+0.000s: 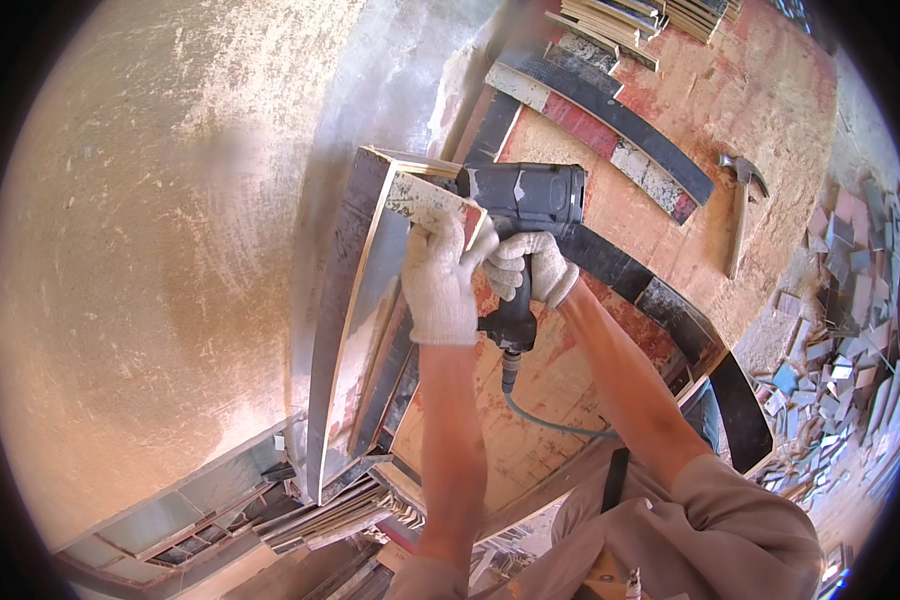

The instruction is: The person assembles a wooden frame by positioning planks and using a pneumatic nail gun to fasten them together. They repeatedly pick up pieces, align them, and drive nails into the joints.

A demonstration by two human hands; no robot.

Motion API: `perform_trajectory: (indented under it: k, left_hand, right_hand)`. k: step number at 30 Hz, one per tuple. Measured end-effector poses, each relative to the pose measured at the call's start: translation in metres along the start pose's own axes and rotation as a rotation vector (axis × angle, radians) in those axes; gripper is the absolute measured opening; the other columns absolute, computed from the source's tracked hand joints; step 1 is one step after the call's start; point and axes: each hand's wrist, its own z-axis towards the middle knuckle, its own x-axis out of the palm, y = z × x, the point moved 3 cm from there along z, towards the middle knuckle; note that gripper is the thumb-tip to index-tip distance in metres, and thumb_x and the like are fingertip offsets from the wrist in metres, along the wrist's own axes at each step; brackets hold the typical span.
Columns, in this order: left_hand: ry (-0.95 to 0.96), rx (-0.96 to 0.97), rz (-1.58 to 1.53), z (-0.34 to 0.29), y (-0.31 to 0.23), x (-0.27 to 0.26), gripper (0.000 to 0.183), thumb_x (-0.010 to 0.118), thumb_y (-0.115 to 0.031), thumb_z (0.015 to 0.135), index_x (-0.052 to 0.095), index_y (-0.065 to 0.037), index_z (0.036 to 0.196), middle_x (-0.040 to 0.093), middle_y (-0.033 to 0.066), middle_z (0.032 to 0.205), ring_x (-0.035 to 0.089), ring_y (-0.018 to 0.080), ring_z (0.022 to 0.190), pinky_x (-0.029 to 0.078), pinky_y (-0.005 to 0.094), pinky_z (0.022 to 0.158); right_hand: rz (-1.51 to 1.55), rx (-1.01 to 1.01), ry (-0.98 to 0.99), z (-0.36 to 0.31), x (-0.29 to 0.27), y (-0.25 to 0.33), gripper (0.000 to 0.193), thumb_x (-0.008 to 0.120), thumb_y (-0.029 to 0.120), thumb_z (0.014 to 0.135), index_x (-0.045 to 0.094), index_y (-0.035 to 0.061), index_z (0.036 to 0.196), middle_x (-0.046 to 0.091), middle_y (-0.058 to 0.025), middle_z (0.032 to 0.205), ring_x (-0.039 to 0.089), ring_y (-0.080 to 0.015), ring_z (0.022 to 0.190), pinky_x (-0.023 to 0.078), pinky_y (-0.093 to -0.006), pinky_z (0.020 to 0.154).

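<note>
Head view: two hands in off-white knit gloves at the top end of a long box-like wooden frame (345, 300), dark-faced with pale edges, along the left side of a red-stained plywood worktop (710, 120).
Left hand: (440, 275) fingers closed around a short speckled grey-white board (425, 197) with a red patch at one end.
Right hand: (540, 268) wrapped around the grip of a black pneumatic nail gun (525, 195); trigger finger not distinguishable.
Nail gun: body level, nose toward the frame's top end — tip hidden, contact cannot be told. Thin green air hose (560, 428) runs from the grip's base.
Frame, done: long side and short board meet at the top corner; reads as partly assembled.
Frame, left: fastening at that corner not visible, so unconfirmed; judged unfinished while board and gun are both held there.
Worktop: curved black, white and red segmented strip (610, 135) lying flat; claw hammer with wooden handle (738, 225) to its right — untouched.
Surroundings: stacked thin wooden strips (610, 30) at the far edge; heap of mixed offcuts (840, 350) at right.
</note>
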Motion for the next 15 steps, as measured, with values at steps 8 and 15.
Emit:
perform_trajectory:
  k: [8,15]
  left_hand:
    - [-0.143,0.708,1.797,0.019,-0.117,-0.008,0.098,0.092,-0.023,0.065,0.044,-0.004,0.148,0.052,0.0179,0.145,0.051,0.0333,0.134,0.045,0.0427,0.110]
    - [0.192,0.563,1.388,0.077,-0.094,-0.043,0.097,0.091,-0.001,0.062,0.046,-0.004,0.148,0.056,0.0133,0.144,0.055,0.0274,0.132,0.048,0.0375,0.109]
  right_hand:
    - [-0.011,0.004,0.004,0.003,0.002,-0.002,0.033,0.061,0.023,0.084,0.044,0.0145,0.058,0.043,-0.0026,0.054,0.041,-0.0175,0.048,0.037,-0.0323,0.051]
    - [0.055,0.013,0.018,0.002,0.004,-0.006,0.017,0.063,0.020,0.084,0.051,0.0091,0.078,0.039,0.0010,0.055,0.041,-0.0148,0.047,0.037,-0.0321,0.050]
